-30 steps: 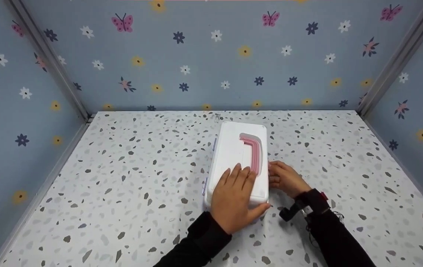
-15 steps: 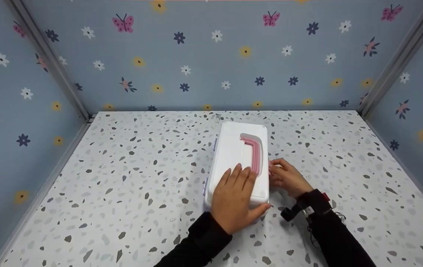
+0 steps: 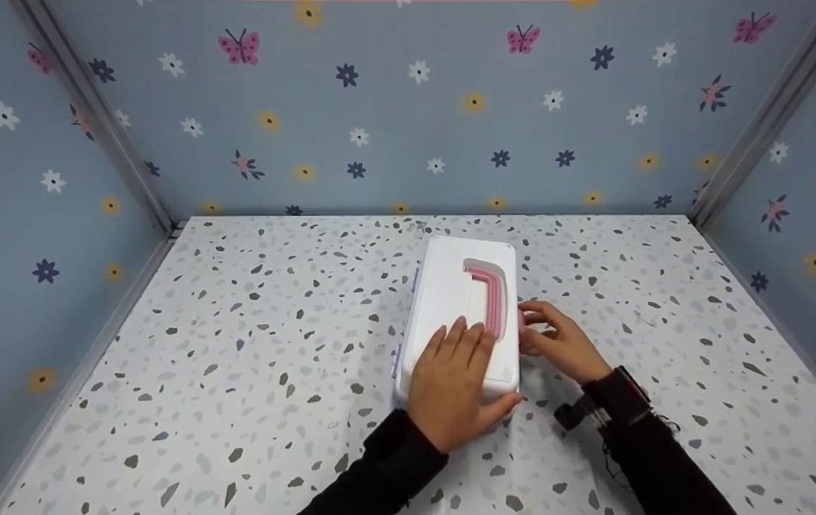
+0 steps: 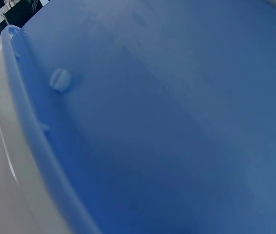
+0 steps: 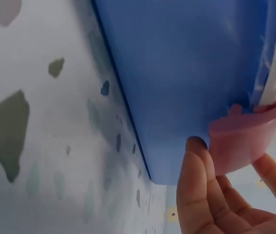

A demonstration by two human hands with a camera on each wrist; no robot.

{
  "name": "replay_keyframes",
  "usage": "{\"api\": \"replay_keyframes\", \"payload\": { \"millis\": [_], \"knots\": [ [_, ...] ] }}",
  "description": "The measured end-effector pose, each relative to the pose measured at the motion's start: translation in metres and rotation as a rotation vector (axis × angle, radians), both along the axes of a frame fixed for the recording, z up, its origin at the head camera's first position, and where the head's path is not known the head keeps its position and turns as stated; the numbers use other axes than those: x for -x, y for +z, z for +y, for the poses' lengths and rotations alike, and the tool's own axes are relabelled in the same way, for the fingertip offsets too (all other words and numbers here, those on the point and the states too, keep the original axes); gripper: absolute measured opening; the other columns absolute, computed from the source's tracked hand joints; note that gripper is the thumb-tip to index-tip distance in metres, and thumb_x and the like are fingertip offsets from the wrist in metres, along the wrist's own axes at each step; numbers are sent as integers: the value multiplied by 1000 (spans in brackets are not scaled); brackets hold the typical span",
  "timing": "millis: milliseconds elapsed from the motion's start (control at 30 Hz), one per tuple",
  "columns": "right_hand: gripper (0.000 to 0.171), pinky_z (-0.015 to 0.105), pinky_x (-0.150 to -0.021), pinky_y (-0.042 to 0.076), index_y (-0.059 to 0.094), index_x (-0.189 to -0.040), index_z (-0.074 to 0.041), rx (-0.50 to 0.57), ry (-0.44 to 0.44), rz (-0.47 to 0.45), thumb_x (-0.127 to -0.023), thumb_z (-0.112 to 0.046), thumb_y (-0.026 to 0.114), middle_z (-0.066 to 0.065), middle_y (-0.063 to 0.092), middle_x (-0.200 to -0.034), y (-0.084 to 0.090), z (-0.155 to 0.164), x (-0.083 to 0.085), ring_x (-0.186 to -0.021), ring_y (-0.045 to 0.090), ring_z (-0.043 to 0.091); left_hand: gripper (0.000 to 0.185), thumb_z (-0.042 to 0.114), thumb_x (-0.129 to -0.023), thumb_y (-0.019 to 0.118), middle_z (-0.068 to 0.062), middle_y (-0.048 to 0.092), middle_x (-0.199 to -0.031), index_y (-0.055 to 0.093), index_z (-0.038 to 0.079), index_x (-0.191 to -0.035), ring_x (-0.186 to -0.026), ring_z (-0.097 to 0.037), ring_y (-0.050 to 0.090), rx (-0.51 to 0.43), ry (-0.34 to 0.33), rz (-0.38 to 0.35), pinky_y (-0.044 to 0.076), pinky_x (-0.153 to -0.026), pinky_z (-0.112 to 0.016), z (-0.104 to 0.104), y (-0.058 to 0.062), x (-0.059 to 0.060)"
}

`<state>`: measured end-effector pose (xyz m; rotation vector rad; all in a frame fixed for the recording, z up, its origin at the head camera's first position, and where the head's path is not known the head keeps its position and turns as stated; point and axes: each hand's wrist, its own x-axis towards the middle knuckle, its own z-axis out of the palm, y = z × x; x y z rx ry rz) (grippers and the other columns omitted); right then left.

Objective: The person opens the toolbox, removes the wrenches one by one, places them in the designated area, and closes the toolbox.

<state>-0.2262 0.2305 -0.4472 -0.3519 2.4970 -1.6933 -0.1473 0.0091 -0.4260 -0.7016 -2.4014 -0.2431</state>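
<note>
A box with a white lid (image 3: pixel 447 286) and a blue body (image 5: pixel 177 73) stands on the speckled table, its long side running away from me. Set into the lid is a pink carrying handle (image 3: pixel 493 304), lying folded down. My left hand (image 3: pixel 447 393) rests flat on the near part of the lid, fingers straight, fingertips by the handle. At the box's right side my right hand (image 3: pixel 558 343) holds a pink latch (image 5: pixel 245 141) between its fingers. In the right wrist view, the latch's lower end is tilted out from the blue wall. The left wrist view shows mostly that body.
Purple hinge-like pieces (image 3: pixel 396 360) stick out along the box's left side. Speckled tabletop (image 3: pixel 236 372) surrounds the box, and blue flowered panels (image 3: pixel 408 107) close off the back and both sides. A black wrist camera (image 3: pixel 572 415) hangs below my right wrist.
My right hand has shifted slightly, its fingers spreading more around the latch and its wrist moving a little right. The left hand and the box stay in place.
</note>
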Motion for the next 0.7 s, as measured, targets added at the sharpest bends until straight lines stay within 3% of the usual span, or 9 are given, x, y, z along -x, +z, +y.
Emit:
{"api": "replay_keyframes", "payload": {
  "millis": [100,333,533,700],
  "knots": [
    [50,29,-78,58,49,-139,-6,-33,43,40,-93,-14,65,26,57,-127,1,4,0,-89,66,21,81,72,-80,59,-7,64,-131,58,10,-132,-128,-28,55,-9,0,12,41,-110,-44,-1,0,0],
    [52,30,-77,59,52,-137,-7,-42,44,57,-89,-16,71,24,57,-130,4,8,2,-108,61,35,81,71,-80,59,-6,64,-131,58,10,-132,-129,-28,55,-2,5,10,41,-110,-44,-1,-1,0],
    [50,32,-73,61,49,-135,-1,2,43,13,-90,-10,68,25,52,-134,9,12,2,-90,71,26,80,73,-83,54,-6,63,-132,57,10,-133,-129,-27,55,14,6,5,41,-110,-44,0,-1,1],
    [52,31,-76,60,46,-134,1,29,63,25,-88,-4,68,26,51,-129,12,14,2,-86,71,19,81,73,-82,56,-6,63,-132,57,10,-133,-129,-27,54,8,9,1,41,-110,-44,-1,-1,-1]
  ]
}}
